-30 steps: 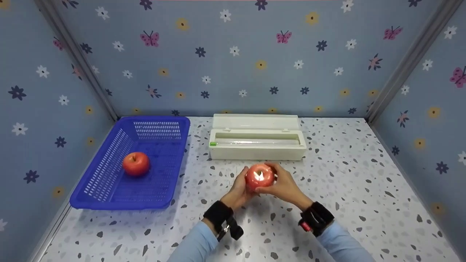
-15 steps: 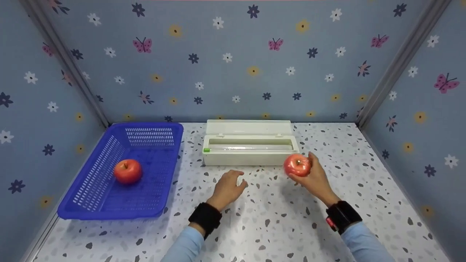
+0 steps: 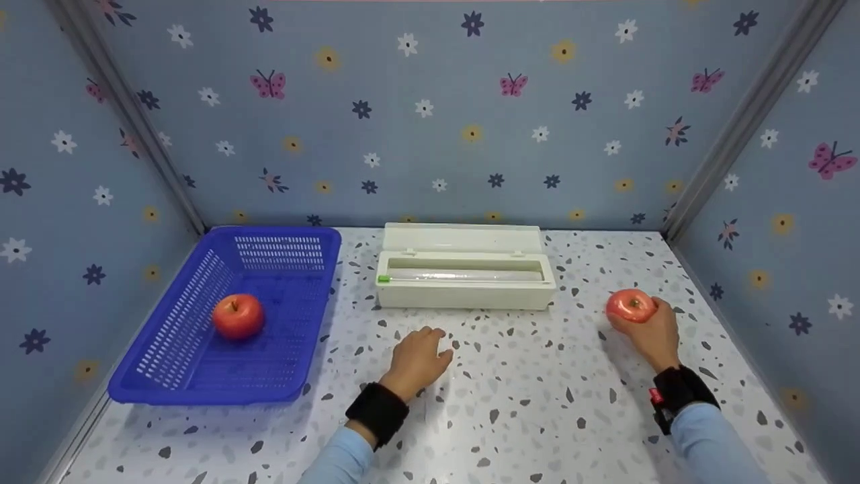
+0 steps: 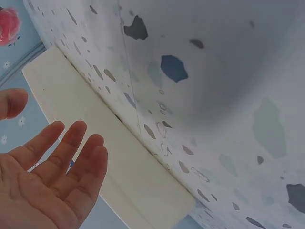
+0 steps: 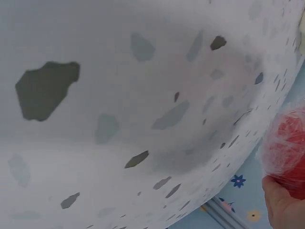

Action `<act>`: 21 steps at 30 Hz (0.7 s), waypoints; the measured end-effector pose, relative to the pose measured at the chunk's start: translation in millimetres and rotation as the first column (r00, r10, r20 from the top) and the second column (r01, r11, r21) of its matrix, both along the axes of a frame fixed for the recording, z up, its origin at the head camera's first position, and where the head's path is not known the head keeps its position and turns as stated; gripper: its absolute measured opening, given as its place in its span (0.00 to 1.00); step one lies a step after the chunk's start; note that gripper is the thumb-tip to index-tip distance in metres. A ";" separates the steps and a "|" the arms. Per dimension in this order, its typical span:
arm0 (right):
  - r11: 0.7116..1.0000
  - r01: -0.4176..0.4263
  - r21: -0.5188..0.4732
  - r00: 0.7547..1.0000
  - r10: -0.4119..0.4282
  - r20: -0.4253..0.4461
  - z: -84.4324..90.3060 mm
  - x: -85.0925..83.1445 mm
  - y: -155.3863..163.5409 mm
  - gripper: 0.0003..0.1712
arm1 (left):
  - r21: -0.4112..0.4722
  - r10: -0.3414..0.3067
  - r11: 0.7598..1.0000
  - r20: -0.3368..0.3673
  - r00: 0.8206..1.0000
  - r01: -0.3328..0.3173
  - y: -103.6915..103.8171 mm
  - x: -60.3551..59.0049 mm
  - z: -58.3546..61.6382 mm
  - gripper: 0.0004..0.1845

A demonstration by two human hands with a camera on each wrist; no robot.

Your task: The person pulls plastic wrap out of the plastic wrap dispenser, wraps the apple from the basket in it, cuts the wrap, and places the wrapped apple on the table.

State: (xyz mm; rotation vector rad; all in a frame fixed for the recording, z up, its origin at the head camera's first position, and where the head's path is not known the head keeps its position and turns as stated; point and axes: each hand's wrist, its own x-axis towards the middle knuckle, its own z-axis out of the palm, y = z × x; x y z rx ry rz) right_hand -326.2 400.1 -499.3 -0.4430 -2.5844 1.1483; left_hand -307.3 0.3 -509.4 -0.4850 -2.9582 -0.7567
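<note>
My right hand [image 3: 652, 334] grips a red apple [image 3: 630, 306] over the right side of the table. In the right wrist view that apple [image 5: 287, 148] shows crinkled clear film around it, and part of it runs out of frame. My left hand [image 3: 415, 363] hovers over the middle of the table, holding nothing. Its fingers [image 4: 78, 157] look relaxed and apart in the left wrist view. Ahead of it stands a cream box [image 3: 465, 296] with its lid raised and a roll of clear film [image 3: 463, 275] inside. A second apple [image 3: 238, 316] lies in the blue basket [image 3: 316, 336].
The speckled white table [image 3: 510, 417] meets a flowered back wall [image 3: 403, 134] and flowered side panels. The basket takes up the table's left side, and the lid [image 3: 463, 238] leans up toward the back wall.
Both hands were on the wrapped apple one second ago. The left hand has let go and drawn slightly left, while the right hand has carried the apple to the right.
</note>
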 end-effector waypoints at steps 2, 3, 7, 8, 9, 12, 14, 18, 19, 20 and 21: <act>1.000 0.006 0.001 1.000 -0.006 0.029 -2.5 -1.2 5.0 0.54 | 0.003 0.003 1.000 0.014 1.000 -0.003 -0.9 2.1 -2.3 0.19; 1.000 0.009 0.000 0.999 -0.008 0.047 -3.2 -1.8 7.0 0.55 | 0.002 0.004 1.000 0.020 1.000 -0.004 -1.2 3.1 -3.3 0.19; 0.999 0.032 0.006 0.993 -0.033 0.115 -7.6 -4.3 11.7 0.56 | 0.011 0.001 1.000 0.040 0.999 -0.002 -1.3 7.1 -6.4 0.19; 0.999 0.040 0.006 0.991 -0.041 0.128 -9.8 -4.3 12.6 0.56 | 0.014 -0.001 1.000 0.046 0.999 0.001 -1.3 8.2 -7.3 0.19; 0.999 0.044 0.008 0.990 -0.045 0.137 -12.1 -4.2 12.8 0.55 | 0.017 -0.003 1.000 0.051 0.999 0.002 -1.5 9.0 -8.5 0.19; 0.999 0.054 0.006 0.984 -0.055 0.168 -19.0 -4.7 12.0 0.55 | 0.020 0.001 1.000 0.067 0.998 -0.002 -2.4 11.2 -10.5 0.19; 0.998 0.061 -0.005 0.983 -0.059 0.176 -22.0 -5.5 10.9 0.55 | 0.018 0.004 1.000 0.074 0.997 -0.005 -3.2 12.0 -11.8 0.20; 0.998 0.048 -0.032 0.990 -0.043 0.138 -22.7 -9.2 9.6 0.52 | 0.028 -0.001 1.000 0.086 0.996 -0.002 -4.5 12.1 -13.6 0.19; 0.998 0.037 -0.044 0.992 -0.031 0.120 -22.3 -10.4 9.4 0.51 | 0.029 -0.004 1.000 0.087 0.996 0.001 -4.9 12.0 -13.8 0.18; 0.998 0.022 -0.058 0.995 -0.016 0.103 -22.0 -11.5 9.2 0.50 | 0.030 -0.007 1.000 0.086 0.996 0.004 -5.2 11.9 -14.0 0.18; 0.997 0.010 -0.074 0.995 -0.003 0.095 -21.4 -12.2 8.7 0.51 | 0.032 -0.009 0.999 0.085 0.996 0.007 -5.5 11.6 -14.2 0.17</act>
